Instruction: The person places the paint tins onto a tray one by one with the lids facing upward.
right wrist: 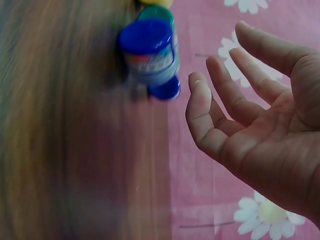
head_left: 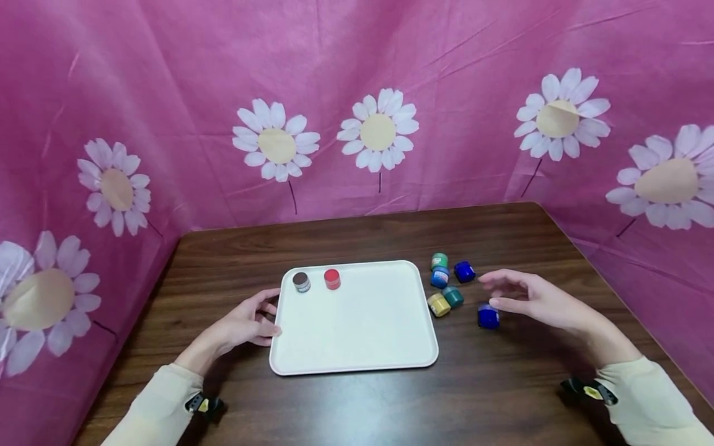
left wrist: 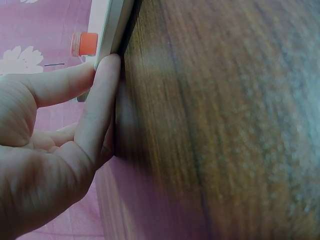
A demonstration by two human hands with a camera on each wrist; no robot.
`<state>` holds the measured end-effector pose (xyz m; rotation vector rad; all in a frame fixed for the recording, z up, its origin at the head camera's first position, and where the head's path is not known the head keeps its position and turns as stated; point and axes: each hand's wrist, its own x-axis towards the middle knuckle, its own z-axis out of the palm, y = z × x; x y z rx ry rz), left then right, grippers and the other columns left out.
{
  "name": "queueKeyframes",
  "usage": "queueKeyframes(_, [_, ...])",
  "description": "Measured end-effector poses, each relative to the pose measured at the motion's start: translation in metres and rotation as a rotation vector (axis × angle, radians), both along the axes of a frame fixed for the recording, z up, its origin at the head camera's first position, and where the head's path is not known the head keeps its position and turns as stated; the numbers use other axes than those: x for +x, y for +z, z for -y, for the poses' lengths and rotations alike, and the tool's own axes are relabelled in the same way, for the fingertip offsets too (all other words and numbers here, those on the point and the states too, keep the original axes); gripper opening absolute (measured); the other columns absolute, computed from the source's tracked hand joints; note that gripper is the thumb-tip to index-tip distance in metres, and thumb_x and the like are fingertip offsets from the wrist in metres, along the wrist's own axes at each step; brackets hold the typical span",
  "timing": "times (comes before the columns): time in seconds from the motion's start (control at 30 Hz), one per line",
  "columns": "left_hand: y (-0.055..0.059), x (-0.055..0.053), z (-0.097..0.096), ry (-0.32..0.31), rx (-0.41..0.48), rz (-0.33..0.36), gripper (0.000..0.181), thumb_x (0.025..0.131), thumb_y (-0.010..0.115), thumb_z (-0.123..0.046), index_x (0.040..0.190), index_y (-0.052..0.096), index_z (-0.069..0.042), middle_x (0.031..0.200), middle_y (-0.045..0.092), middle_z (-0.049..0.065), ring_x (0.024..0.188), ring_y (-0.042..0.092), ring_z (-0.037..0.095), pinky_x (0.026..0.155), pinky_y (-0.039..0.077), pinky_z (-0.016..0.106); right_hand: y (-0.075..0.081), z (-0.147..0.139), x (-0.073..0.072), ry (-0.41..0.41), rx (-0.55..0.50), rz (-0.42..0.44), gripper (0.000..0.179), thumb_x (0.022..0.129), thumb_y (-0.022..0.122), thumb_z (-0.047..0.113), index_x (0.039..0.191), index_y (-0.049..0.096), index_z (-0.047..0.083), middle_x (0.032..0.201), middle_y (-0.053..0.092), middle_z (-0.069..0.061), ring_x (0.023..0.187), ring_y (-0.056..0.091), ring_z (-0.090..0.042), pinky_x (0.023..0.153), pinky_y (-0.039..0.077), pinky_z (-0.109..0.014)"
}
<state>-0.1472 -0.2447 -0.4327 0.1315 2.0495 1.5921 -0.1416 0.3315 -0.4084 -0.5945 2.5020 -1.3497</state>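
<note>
A white tray [head_left: 357, 328] lies on the table, with a dark brown-lidded paint jar [head_left: 301, 282] and a red paint jar [head_left: 332, 279] near its far left corner. My left hand [head_left: 248, 320] touches the tray's left edge with thumb and fingertips. My right hand [head_left: 538, 300], fingers loosely bent and holding nothing, hovers just right of a dark blue paint jar [head_left: 488, 316]. In the right wrist view a gap shows between the fingers and the blue-lidded jar [right wrist: 147, 52].
Right of the tray cluster a green jar [head_left: 439, 261], a lighter blue jar [head_left: 439, 277], a second dark blue jar [head_left: 464, 271], a teal jar [head_left: 453, 297] and a yellow jar [head_left: 439, 305]. Pink flowered cloth [head_left: 334, 204] borders the wooden table [head_left: 251, 248] behind and at both sides.
</note>
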Motion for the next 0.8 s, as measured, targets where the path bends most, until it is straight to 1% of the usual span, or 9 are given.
queueKeyframes(0.17, [-0.001,-0.001,0.002,0.005,-0.011,-0.007,0.088,0.084,0.072,0.009,0.156,0.024,-0.002,0.119,0.043,0.024,0.085,0.064,0.022,0.074,0.061,0.045,-0.005,-0.010,0.002,-0.022,-0.024,0.060,0.043,0.099,0.067,0.013,0.137,0.054,-0.002,0.133,0.057,-0.025,0.107,0.064,-0.022,0.082,0.058,-0.028])
queueKeyframes(0.3, [-0.003,-0.001,0.003,0.008,-0.013,0.001,0.087,0.084,0.072,0.009,0.157,0.025,-0.003,0.119,0.042,0.023,0.085,0.064,0.022,0.074,0.061,0.045,-0.007,-0.015,0.002,-0.026,-0.029,0.138,0.047,0.099,0.067,0.014,0.141,0.051,-0.001,0.137,0.053,-0.025,0.109,0.063,-0.020,0.082,0.058,-0.031])
queueKeyframes(0.4, [-0.002,-0.002,0.002,0.006,-0.005,0.007,0.087,0.085,0.072,0.010,0.157,0.024,-0.003,0.119,0.042,0.023,0.084,0.064,0.021,0.074,0.061,0.045,-0.009,-0.018,0.000,0.007,-0.033,0.154,0.050,0.098,0.068,0.012,0.143,0.048,-0.002,0.137,0.052,-0.026,0.111,0.063,-0.020,0.083,0.058,-0.031])
queueKeyframes(0.47, [-0.001,-0.002,0.002,0.002,0.001,0.007,0.087,0.085,0.071,0.010,0.157,0.023,-0.002,0.119,0.042,0.023,0.084,0.065,0.020,0.074,0.061,0.045,-0.012,-0.021,-0.002,0.045,-0.047,0.159,0.053,0.097,0.068,0.009,0.144,0.045,-0.004,0.137,0.051,-0.028,0.112,0.063,-0.022,0.086,0.057,-0.029])
queueKeyframes(0.63, [0.000,-0.002,0.001,-0.005,0.002,0.003,0.087,0.085,0.071,0.009,0.157,0.022,-0.001,0.120,0.042,0.024,0.084,0.065,0.020,0.074,0.061,0.045,-0.021,-0.026,-0.006,0.130,-0.076,0.218,0.057,0.099,0.065,0.005,0.148,0.038,-0.007,0.138,0.048,-0.032,0.106,0.066,-0.024,0.088,0.055,-0.026])
queueKeyframes(0.73, [0.000,-0.002,0.001,0.002,-0.001,0.012,0.087,0.085,0.071,0.009,0.157,0.022,-0.002,0.120,0.042,0.023,0.084,0.065,0.020,0.074,0.061,0.045,-0.025,-0.028,-0.007,0.157,-0.082,0.233,0.057,0.099,0.064,0.004,0.148,0.038,-0.007,0.137,0.049,-0.032,0.103,0.067,-0.025,0.086,0.056,-0.027])
queueKeyframes(0.8, [0.000,-0.002,0.001,0.000,0.002,0.014,0.087,0.085,0.071,0.010,0.157,0.022,-0.002,0.120,0.042,0.024,0.084,0.065,0.021,0.075,0.061,0.046,-0.027,-0.029,-0.006,0.159,-0.078,0.236,0.058,0.098,0.065,0.004,0.148,0.038,-0.007,0.135,0.049,-0.031,0.102,0.067,-0.025,0.086,0.055,-0.028])
